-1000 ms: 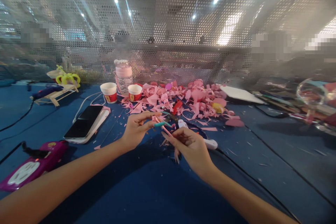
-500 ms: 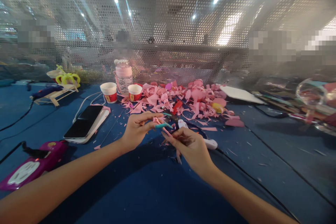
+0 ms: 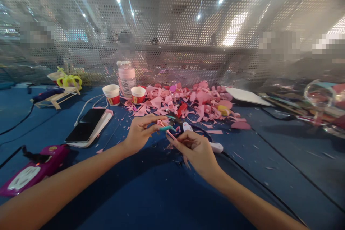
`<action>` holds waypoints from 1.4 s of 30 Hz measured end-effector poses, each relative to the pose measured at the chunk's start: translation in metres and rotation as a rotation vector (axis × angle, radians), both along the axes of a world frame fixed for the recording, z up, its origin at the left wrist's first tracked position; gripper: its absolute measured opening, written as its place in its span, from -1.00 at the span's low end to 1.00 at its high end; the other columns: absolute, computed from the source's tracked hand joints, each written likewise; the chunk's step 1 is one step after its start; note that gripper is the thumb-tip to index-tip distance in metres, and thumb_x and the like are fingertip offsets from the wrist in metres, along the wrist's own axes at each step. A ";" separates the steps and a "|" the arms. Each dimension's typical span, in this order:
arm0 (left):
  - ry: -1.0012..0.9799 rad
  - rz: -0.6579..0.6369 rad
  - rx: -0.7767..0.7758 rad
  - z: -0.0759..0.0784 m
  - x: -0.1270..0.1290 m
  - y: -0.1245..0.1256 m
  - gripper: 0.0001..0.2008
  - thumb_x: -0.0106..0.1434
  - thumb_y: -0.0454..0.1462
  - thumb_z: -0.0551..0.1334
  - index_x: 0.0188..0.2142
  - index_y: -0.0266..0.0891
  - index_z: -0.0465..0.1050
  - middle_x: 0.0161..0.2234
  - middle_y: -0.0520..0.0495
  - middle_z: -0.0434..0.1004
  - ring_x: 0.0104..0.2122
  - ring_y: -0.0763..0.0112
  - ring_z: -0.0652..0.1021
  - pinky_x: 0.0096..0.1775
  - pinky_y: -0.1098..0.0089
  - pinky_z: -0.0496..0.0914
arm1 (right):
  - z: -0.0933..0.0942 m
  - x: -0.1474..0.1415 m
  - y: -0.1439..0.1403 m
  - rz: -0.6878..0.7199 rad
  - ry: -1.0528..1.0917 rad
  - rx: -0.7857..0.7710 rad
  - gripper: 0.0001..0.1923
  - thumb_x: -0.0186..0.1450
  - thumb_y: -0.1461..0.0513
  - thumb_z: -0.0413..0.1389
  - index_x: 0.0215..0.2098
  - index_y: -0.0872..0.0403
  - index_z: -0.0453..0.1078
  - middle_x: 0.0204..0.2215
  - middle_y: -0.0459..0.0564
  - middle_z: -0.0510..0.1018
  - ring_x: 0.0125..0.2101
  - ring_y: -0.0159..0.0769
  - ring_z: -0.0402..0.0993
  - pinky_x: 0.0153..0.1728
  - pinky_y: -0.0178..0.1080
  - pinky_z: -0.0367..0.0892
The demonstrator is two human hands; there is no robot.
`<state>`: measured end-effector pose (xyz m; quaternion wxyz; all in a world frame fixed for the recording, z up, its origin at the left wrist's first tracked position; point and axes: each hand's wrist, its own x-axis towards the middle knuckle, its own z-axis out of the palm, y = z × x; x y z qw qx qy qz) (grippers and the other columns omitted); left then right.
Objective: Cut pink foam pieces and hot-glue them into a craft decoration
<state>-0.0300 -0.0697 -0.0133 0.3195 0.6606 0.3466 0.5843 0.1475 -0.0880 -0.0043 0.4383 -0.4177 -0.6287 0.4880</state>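
Note:
My left hand [image 3: 138, 134] is closed in a pinch, its thumb and forefinger at the upper end of a narrow pink strip [image 3: 169, 133]. That end looks curled. Two long teal tips [image 3: 167, 128] stick out past these fingers; whether they are nails or a tool I cannot tell. Lower on the strip, my right hand [image 3: 198, 152] pinches the other end between thumb and fingers. Thin pale pieces [image 3: 186, 161] hang or lie just below the right hand. Behind it is a white-handled corded tool [image 3: 216, 147], partly hidden by the fingers.
A heap of pink scraps [image 3: 202, 97] lies behind the hands. Left of it are paper cups [image 3: 111, 95], a bottle [image 3: 126, 77] and a phone [image 3: 87, 125]. A magenta power strip [image 3: 51, 154] is near left, a purple corded tool [image 3: 48, 94] beyond it. A perforated panel [image 3: 178, 39] stands behind.
Both hands stay almost in place on the pink strip. The pale pieces under my right hand have shifted slightly, and a small pink bit now shows near the teal tips.

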 end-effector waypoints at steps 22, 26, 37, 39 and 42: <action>0.076 0.113 0.142 0.003 0.003 0.003 -0.49 0.08 -0.23 0.26 0.05 -0.17 0.26 -0.06 -0.15 0.42 -0.06 0.24 0.40 -0.03 0.22 0.26 | -0.006 -0.006 -0.001 0.230 0.342 -0.404 -0.71 0.08 0.08 0.17 -0.55 0.12 0.26 -0.60 -0.15 0.48 -0.79 -0.59 0.25 -0.75 -0.45 0.23; 0.128 0.157 0.245 0.011 0.001 -0.001 -0.61 0.10 -0.27 0.25 -0.04 -0.15 0.35 -0.08 -0.13 0.43 -0.07 0.25 0.40 -0.01 0.20 0.24 | -0.008 -0.007 -0.002 0.228 0.304 -0.418 -0.70 0.08 0.08 0.18 -0.55 0.13 0.25 -0.61 -0.15 0.48 -0.80 -0.61 0.23 -0.76 -0.46 0.20; -0.170 -0.116 -0.284 -0.001 0.020 -0.002 -0.68 0.00 -0.16 0.31 -0.24 -0.26 0.49 -0.26 -0.12 0.54 -0.26 0.29 0.51 -0.20 0.30 0.39 | -0.015 -0.008 0.001 0.237 0.381 -0.419 -0.70 0.07 0.09 0.18 -0.54 0.14 0.25 -0.52 -0.10 0.49 -0.74 -0.54 0.34 -0.64 -0.38 0.36; -0.208 -0.192 -0.411 -0.002 0.023 -0.004 -0.72 0.01 -0.14 0.29 -0.33 -0.29 0.52 -0.39 -0.10 0.56 -0.45 0.38 0.52 -0.40 0.39 0.43 | -0.018 -0.010 0.002 0.233 0.399 -0.420 -0.70 0.07 0.09 0.19 -0.55 0.14 0.26 -0.53 -0.11 0.50 -0.74 -0.54 0.34 -0.59 -0.33 0.40; -0.262 -0.253 -0.508 -0.004 0.023 -0.006 -0.73 0.01 -0.12 0.28 -0.41 -0.30 0.52 -0.55 -0.05 0.52 -0.68 0.53 0.41 -0.66 0.51 0.31 | -0.021 -0.012 0.002 0.244 0.409 -0.444 -0.71 0.05 0.09 0.20 -0.52 0.15 0.29 -0.53 -0.10 0.52 -0.70 -0.50 0.38 -0.49 -0.28 0.44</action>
